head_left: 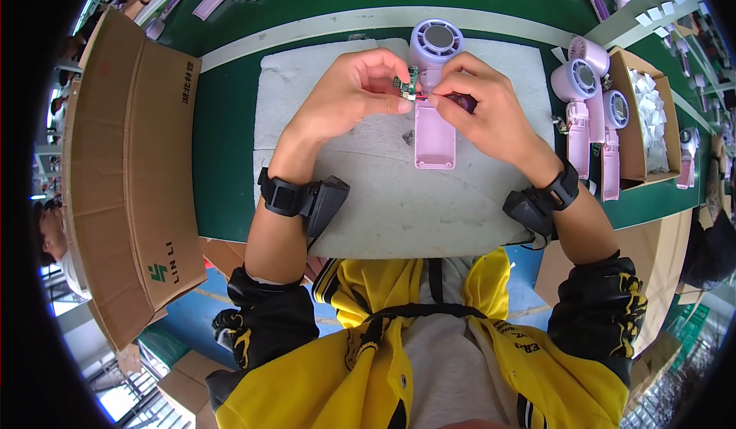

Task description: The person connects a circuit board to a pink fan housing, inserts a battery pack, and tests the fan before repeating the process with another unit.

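My left hand (345,92) pinches a small green circuit board (408,84) between thumb and fingers, over the upper middle of the grey mat. My right hand (487,107) is closed on a tool with a dark maroon rounded handle (464,101); its kind is hard to make out. Something thin and reddish runs from the right fingertips to the board. Below and between the hands lies an opened handheld fan, its lilac round head (438,40) at the top and its pink hollow handle shell (435,136) pointing toward me. My hands partly cover the fan's neck.
The grey mat (353,191) lies on a green table (222,145). At right are several lilac and pink fans (575,82) beside a carton (671,141) holding white pieces. A tall cardboard box (165,176) stands left. A pale rail (337,24) crosses behind, with more fan parts beyond.
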`<move>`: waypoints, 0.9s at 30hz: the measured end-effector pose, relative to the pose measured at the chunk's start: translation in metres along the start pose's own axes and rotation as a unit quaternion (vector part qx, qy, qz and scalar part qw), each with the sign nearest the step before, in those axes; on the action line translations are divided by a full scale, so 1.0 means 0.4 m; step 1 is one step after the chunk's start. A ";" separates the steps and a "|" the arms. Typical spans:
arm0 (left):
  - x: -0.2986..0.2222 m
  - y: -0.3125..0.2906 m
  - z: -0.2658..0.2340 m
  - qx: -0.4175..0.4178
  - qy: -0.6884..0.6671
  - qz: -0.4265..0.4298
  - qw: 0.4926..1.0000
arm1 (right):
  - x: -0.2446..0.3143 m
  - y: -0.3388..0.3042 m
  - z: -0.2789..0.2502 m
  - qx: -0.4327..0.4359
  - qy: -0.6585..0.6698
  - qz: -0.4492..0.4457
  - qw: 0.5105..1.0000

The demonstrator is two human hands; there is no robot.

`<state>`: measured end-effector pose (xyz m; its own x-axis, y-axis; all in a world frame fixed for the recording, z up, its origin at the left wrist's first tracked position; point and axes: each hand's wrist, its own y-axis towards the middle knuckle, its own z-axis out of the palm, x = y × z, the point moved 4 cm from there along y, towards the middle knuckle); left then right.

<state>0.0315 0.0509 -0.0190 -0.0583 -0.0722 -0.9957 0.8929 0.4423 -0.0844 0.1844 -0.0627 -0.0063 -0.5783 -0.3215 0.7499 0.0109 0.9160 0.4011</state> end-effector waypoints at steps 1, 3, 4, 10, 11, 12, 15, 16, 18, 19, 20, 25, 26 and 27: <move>-0.002 0.000 0.001 -0.001 -0.001 -0.003 1.000 | 0.000 0.000 0.000 0.000 0.000 -0.001 1.000; -0.006 -0.001 0.004 -0.002 -0.002 -0.008 1.000 | -0.001 0.000 -0.001 -0.001 -0.001 0.000 1.000; -0.008 -0.002 0.005 -0.001 -0.002 -0.008 1.000 | -0.003 0.000 0.000 -0.001 -0.002 0.000 1.000; -0.011 -0.002 0.005 -0.002 0.001 -0.018 1.000 | -0.001 0.000 0.001 -0.001 -0.001 0.004 1.000; -0.009 -0.002 0.005 -0.002 0.001 -0.019 1.000 | -0.001 0.000 0.001 -0.001 -0.002 0.003 1.000; -0.008 -0.002 0.005 -0.002 0.001 -0.019 1.000 | -0.001 0.000 0.001 -0.001 -0.003 0.001 1.000; -0.007 -0.003 0.003 -0.001 -0.002 -0.011 1.000 | 0.000 0.001 0.001 -0.001 -0.004 0.001 1.000; -0.006 -0.003 0.003 -0.001 -0.001 -0.011 1.000 | 0.001 0.001 0.001 0.000 -0.004 0.002 1.000; -0.004 -0.004 0.001 -0.001 0.000 -0.011 1.000 | 0.002 0.002 0.003 0.001 -0.003 0.003 1.000; -0.003 -0.003 0.001 -0.001 0.001 -0.011 1.000 | 0.000 0.001 0.003 -0.001 -0.003 0.002 1.000; -0.005 -0.002 0.002 0.000 0.001 -0.011 1.000 | -0.002 0.000 0.003 -0.003 -0.003 0.000 1.000; -0.022 -0.004 0.011 -0.011 0.011 -0.007 1.000 | -0.001 -0.001 0.001 -0.010 0.002 0.001 1.000; -0.027 -0.005 0.015 -0.017 0.006 0.008 1.000 | 0.000 0.000 0.001 -0.010 0.002 0.001 1.000; -0.030 -0.005 0.016 -0.023 0.002 0.022 0.999 | 0.000 0.000 0.001 -0.011 0.001 0.002 1.000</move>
<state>0.0334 0.0453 -0.0066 -0.0205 -0.0481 -0.9986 0.8735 0.4850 -0.0413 0.1839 -0.0627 -0.0064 -0.5767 -0.3174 0.7528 0.0314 0.9121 0.4087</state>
